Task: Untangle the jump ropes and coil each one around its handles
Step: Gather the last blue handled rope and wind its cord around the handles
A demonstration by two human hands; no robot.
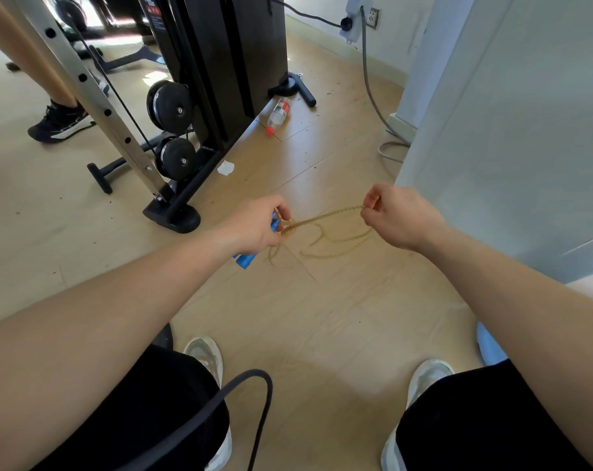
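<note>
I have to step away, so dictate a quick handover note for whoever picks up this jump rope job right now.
Left hand: grips the blue handles and one end of the tan rope.
Right hand: pinches the tan rope further along, with slack loops hanging below.
Black cord, possibly the second rope: draped over the left thigh.
Done: tan rope looks separate from the black cord.
Left: wind it round its handles, then handle the black cord.

Rope (325, 217) strung between left hand (261, 226) and right hand (395, 217): tan, braided-looking, matt; handles (245, 260) in the left hand blue, smooth plastic. Floor (322, 317) beneath both hands pale wood-look laminate, faint sheen. Beyond the left hand, perforated rack upright (94, 93) in brushed silvery metal, weight plates (169, 103) matt black.
</note>
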